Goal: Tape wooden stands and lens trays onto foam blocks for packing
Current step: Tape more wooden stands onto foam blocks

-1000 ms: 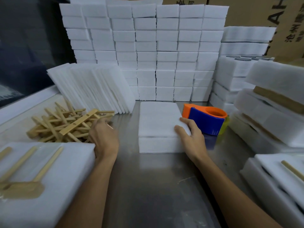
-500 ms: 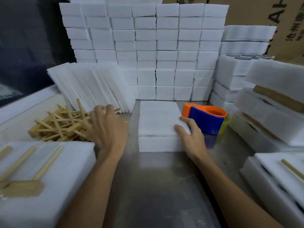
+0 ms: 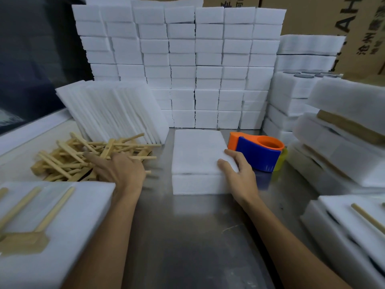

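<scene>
Reaching into wooden stands (image 3: 89,157), left hand (image 3: 121,171) blurred.

Foam, wood, metal, plastic
Matt white foam blocks (image 3: 198,155); pale bare-wood stands (image 3: 83,159); brushed, faintly reflective metal bench (image 3: 187,236); glossy orange-blue plastic tape dispenser (image 3: 257,152).

Looks like we're in a packing workshop or small warehouse: a wall of stacked white foam blocks (image 3: 187,65), brown shipping cartons (image 3: 325,15) with printed lettering behind them, a steel worktable (image 3: 187,236), a loose heap of wooden stands (image 3: 83,157), and a tape dispenser (image 3: 258,152).
</scene>
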A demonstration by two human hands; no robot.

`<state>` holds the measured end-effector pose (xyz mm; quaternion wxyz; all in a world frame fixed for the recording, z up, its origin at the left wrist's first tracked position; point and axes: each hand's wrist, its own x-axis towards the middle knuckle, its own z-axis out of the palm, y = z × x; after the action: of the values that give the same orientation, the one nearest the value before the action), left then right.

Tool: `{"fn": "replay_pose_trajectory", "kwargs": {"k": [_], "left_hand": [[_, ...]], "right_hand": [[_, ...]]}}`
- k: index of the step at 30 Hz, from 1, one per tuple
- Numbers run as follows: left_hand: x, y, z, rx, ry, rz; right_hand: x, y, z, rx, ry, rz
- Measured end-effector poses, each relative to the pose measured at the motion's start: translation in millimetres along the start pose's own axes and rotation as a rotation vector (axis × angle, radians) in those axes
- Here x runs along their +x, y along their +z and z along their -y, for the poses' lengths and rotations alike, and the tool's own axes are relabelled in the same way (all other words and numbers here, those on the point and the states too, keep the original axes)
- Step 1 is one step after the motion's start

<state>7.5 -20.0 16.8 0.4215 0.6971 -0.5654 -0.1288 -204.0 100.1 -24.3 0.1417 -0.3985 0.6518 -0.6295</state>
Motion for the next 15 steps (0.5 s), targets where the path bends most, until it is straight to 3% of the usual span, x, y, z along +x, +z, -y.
{"fn": "replay_pose_trajectory", "kwargs": {"k": [5,15], "left_hand": [[6.0,-0.6,-0.2,0.044,-0.069,0.054],[-2.8,-6.6,-4.3,-0.119,0.218,-0.196]], "right_hand": [[-0.4,0.1,1.1,0.007,0.008,0.003],[-1.3,0.4,1.4,0.012,-0.004,0.000]]}}
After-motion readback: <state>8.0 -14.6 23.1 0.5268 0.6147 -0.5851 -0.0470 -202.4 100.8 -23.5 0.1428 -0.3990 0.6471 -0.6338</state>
